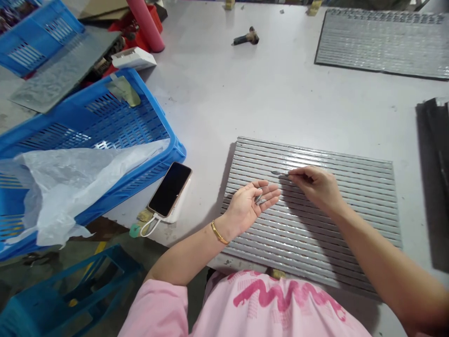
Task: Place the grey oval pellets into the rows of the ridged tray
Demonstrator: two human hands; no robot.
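A grey ribbed tray (351, 224) with many long grooves lies on the white table in front of me. My left hand (250, 206) rests palm up on its left part, fingers loosely spread, cradling a few small grey metal pieces (260, 200). My right hand (314, 185) is pinched on one small grey metal piece (278, 172) and holds its tip over a groove near the tray's upper left. A gold bangle sits on my left wrist.
A phone (170, 188) on a white power bank lies at the table's left edge. A blue crate (115, 121) with white plastic sheeting stands to the left. A second ribbed tray (382, 42) lies far right, a dark tool (247, 37) at the far middle, and dark strips (435, 164) at the right edge.
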